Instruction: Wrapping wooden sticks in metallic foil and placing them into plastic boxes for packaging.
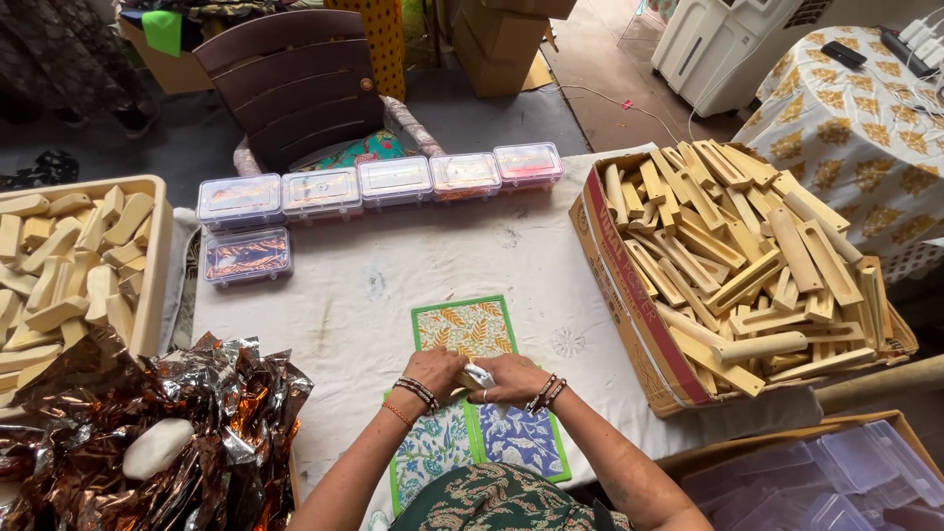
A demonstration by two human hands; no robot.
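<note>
My left hand (436, 373) and my right hand (511, 378) meet at the near edge of the white-covered table (393, 285). Together they grip a small wooden piece (462, 380) with a bit of white wrapping (481, 375) on it. Both wrists wear beaded bangles. Under the hands lies a green-bordered printed mat (464, 328) with orange leaves, and two more printed mats, teal (433, 447) and blue (521, 441), lie nearer to me.
A cardboard box (629, 295) full of wooden pieces stands at the right. A beige tray (152, 265) of wooden blocks is at the left, crumpled foil (177, 423) with a white soap bar (155, 447) below it. Several lidded clear boxes (379, 182) line the far edge. A brown chair (295, 79) is behind.
</note>
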